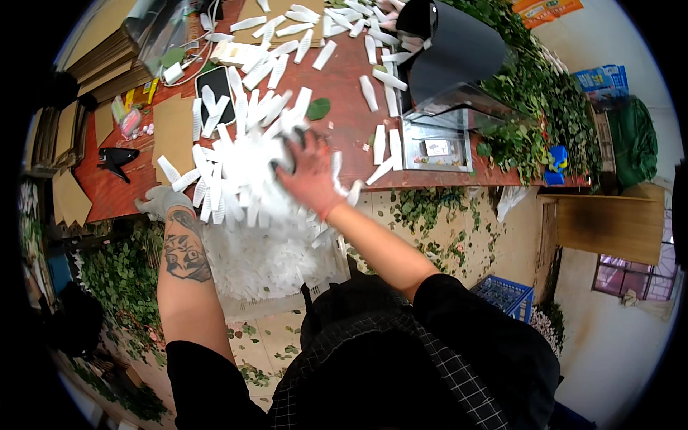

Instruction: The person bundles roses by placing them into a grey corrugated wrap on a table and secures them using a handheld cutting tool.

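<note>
My right hand [312, 172], in a reddish glove with dark fingertips, is over a heap of small white mesh-like sleeves [240, 175] at the table's front edge. Its fingers are spread, and the sleeves beside them are smeared by motion. To the left, my left hand [161, 203] in a grey glove rests at the table edge beside the heap, fingers stretched out. Directly below the edge stands a pale crate [261, 308] filled with many more white sleeves. Other sleeves lie scattered across the red table [344, 86].
A black machine with a metal tray [441, 161] stands on the table's right side, next to piled green leaves [566, 115]. At left are a phone [215, 93], a black tool [118, 161] and cardboard stacks [107, 57]. A blue crate [505, 294] sits on the leaf-strewn floor.
</note>
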The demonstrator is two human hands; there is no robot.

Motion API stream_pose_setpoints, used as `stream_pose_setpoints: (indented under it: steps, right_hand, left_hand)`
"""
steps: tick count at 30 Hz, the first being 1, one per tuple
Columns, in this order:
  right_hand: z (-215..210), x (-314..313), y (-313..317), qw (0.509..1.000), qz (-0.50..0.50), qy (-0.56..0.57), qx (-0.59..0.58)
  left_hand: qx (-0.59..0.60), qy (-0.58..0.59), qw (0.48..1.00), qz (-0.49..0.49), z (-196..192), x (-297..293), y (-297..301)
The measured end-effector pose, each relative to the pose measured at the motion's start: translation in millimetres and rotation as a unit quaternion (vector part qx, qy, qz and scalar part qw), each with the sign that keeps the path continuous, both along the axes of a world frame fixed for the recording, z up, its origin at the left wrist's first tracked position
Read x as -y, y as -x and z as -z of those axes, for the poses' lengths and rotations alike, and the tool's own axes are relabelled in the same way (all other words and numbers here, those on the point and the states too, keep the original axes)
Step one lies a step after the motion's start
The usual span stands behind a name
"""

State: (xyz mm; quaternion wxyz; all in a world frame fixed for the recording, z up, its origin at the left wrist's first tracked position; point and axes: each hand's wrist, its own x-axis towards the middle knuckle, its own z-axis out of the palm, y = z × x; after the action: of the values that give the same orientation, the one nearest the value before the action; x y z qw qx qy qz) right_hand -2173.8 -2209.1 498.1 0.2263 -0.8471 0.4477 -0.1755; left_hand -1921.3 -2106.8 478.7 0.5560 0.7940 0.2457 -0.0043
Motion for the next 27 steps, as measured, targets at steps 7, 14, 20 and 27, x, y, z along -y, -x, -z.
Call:
stream_pose_setpoints:
  steps: [7,14,20,27]
  right_hand:
    - [-49.2,20.0,86.9,0.991,-0.001,-0.024,0.132]
    - [12.7,2.5,104.5,0.99,-0.098,0.023,-0.097]
    - [-8.1,73.0,38.0,0.991,0.004,0.112,0.071]
    - [-47.2,150.3,3.6,0.977,-0.115,0.169,-0.06]
  left_hand:
    - [0.018,0.003,1.0,-0.026,36.8,-16.2,-22.8]
    - [-0.022,-0.062,0.998,-0.02,-15.7,5.9,8.1]
    - [-0.032,-0.053,0.998,-0.003,-22.2,5.4,12.1]
    - [-0.007,-0.052,0.998,-0.037,-11.5,3.4,6.4]
